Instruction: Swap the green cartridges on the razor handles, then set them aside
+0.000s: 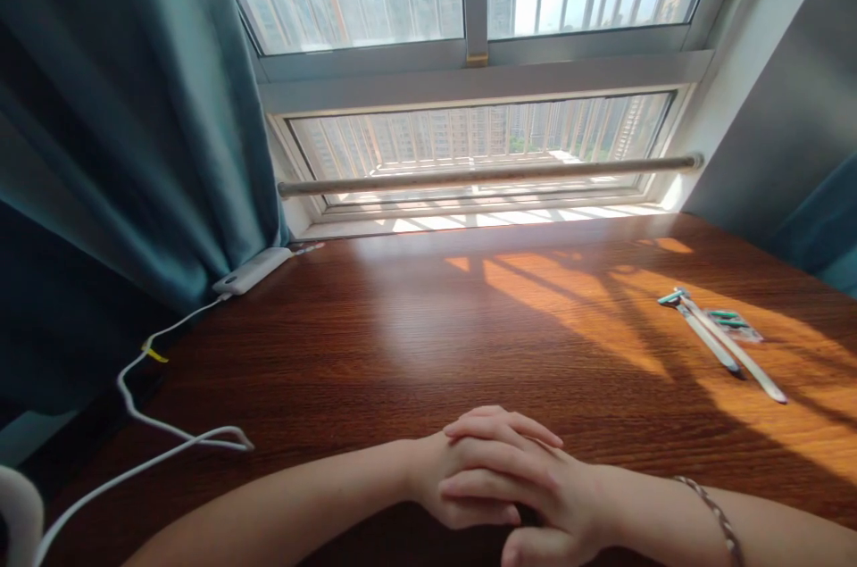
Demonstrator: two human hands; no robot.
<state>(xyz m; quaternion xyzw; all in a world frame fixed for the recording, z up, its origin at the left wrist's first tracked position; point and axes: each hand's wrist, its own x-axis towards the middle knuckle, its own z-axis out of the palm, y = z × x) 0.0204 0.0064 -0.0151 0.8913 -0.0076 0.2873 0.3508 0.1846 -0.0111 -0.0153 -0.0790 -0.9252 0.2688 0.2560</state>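
Both of my hands rest on the dark wooden table (375,344) near its front edge, one over the other. My right hand (528,478) lies on top with its fingers stretched flat across my left hand and holds nothing. A braided bracelet (716,513) circles the right wrist. Only the wrist side of my left hand (435,482) shows, and its fingers are covered. Two disposable razors (727,344) with green heads lie in sunlight well to the right of my hands, beside a small clear packet (735,324).
A white power bank (253,270) sits at the table's back left corner, and its white cable (167,435) trails over the left edge. A teal curtain (120,120) hangs at the left. A rod (488,176) crosses the barred window behind the table.
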